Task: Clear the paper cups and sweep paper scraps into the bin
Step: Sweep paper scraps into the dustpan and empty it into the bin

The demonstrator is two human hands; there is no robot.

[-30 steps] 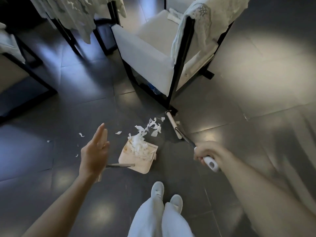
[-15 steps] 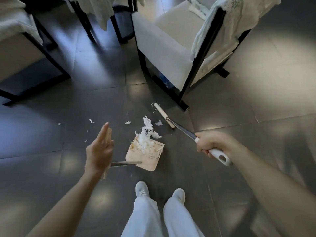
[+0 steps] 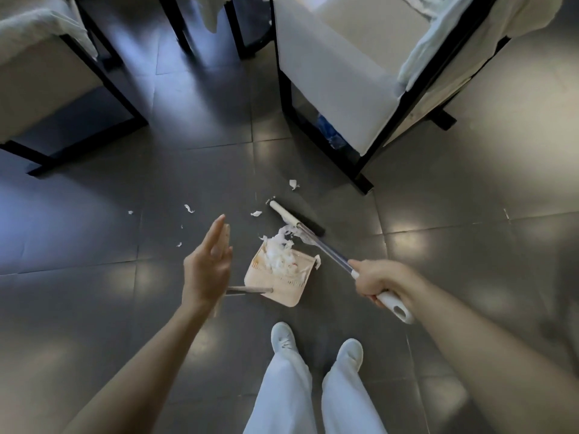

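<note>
Right hand point(image 3: 377, 278) grip closed on broom point(image 3: 316, 242) handle; left hand point(image 3: 206, 267) open, fingers splayed, above dustpan handle. Paper scraps point(image 3: 282, 255) heaped in dustpan point(image 3: 282, 277) on floor, strays nearby: feather-light, flimsy, likely scatter; sweep gently.

floor point(image 3: 94, 233): dark glossy tiles, light patches | armchairs point(image 3: 338, 76): white cushions, black frames

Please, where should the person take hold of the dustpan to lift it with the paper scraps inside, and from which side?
Probably by the thin metal handle, coming from the person's left, where the left hand already is. The handle juts from the dustpan rear toward that hand; paper scraps pile at the open front, so lift keeping the front up.
</note>
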